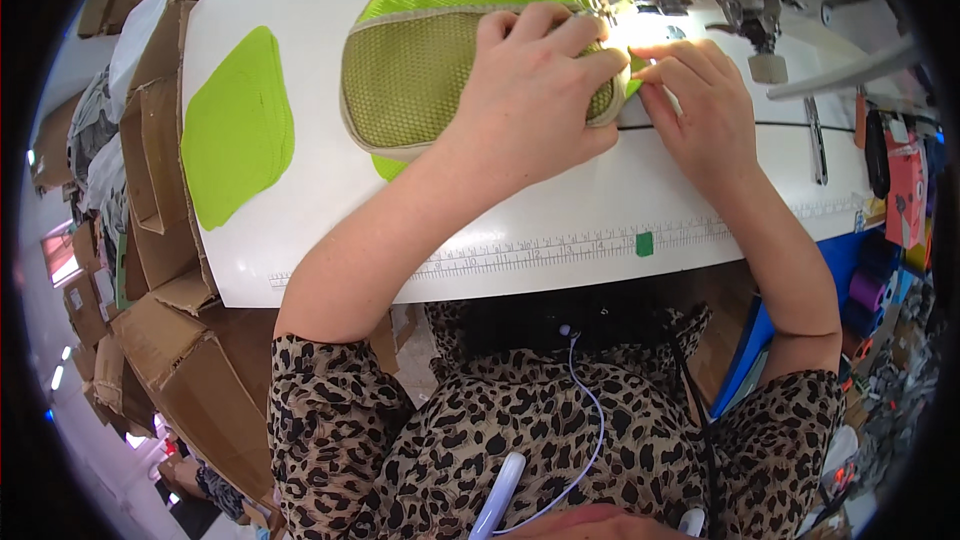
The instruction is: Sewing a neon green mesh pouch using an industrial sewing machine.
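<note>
A lime-green bag [410, 80] with an olive mesh front and beige edging lies on the white table beneath the sewing machine's lamp. My left hand [545, 90] is spread over its right part, fingers curled down on it, gripping it. Just right of the bag, my right hand [700, 105] pinches a small bit of green fabric [634, 86] between thumb and fingers. The bag's right end is partly hidden by my left hand and washed out by the light. Another green piece [388, 168] pokes out from under the bag.
The sewing machine [768, 65] stands at the far right. Thread snips [818, 140] lie near it. Left on the table [330, 210] rests a stack of green fabric pieces [240, 130]. A ruler strip [540, 255] runs along the near edge. Cardboard boxes [200, 380] crowd the left.
</note>
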`<state>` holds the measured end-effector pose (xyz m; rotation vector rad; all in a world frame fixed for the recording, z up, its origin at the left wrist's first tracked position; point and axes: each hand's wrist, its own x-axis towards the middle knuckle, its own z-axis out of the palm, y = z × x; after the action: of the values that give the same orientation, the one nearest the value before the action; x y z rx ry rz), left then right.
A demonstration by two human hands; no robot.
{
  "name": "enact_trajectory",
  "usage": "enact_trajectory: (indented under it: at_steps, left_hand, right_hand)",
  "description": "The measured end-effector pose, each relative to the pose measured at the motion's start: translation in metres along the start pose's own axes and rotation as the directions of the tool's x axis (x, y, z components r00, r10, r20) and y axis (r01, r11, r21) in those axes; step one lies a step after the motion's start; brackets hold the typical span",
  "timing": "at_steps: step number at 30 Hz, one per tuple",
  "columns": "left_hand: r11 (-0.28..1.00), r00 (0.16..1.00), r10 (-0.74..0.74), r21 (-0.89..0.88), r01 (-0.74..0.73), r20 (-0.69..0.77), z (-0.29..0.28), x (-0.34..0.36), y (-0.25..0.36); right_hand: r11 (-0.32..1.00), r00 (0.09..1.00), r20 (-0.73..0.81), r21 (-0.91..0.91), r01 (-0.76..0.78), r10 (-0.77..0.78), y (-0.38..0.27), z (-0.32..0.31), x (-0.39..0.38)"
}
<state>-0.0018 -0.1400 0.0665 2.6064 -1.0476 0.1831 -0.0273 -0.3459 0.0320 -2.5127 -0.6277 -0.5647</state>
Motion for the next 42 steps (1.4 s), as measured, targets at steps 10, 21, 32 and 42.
enact_trajectory:
  at_steps: [10,21,32,42]
  left_hand:
    - [0.999,0.996,0.030,0.037,-0.027,-0.082,0.009,0.007,-0.002]
    - [0.999,0.999,0.013,0.052,-0.011,-0.052,0.008,0.004,-0.013]
    - [0.979,0.959,0.191,-0.103,-0.173,0.208,-0.041,-0.003,-0.016]
    - [0.965,0.973,0.193,-0.206,-0.165,0.125,-0.036,0.004,-0.027]
  right_hand:
    - [0.999,0.998,-0.035,0.012,0.048,-0.047,0.016,0.010,-0.001]
    - [0.999,0.999,-0.028,0.037,0.034,-0.033,0.016,0.012,0.007]
    - [0.937,0.999,0.032,0.349,-0.019,0.009,0.022,0.006,0.010]
    - [0.842,0.963,0.210,0.477,-0.252,0.170,0.021,0.010,0.009]
